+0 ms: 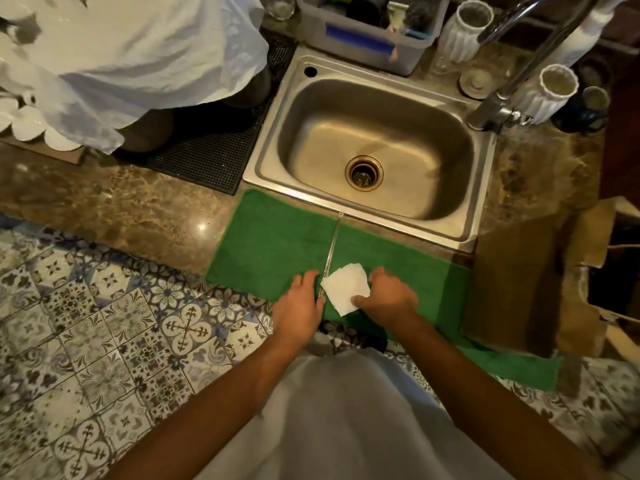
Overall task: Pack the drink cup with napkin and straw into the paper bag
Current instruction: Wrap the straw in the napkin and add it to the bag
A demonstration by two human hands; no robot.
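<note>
A white folded napkin lies on the green towel at the counter's front edge. My right hand pinches the napkin's right side between thumb and fingers. A thin clear-wrapped straw lies on the towel, pointing toward the sink. Its near end sits under the thumb side of my left hand, which rests flat beside the napkin. The brown paper bag stands open at the right. No drink cup is visible; the bag's inside is dark.
A steel sink with a tap sits behind the towel. White ribbed cups and a grey tub stand at the back. A black mat and a white cloth over dishes are at the left.
</note>
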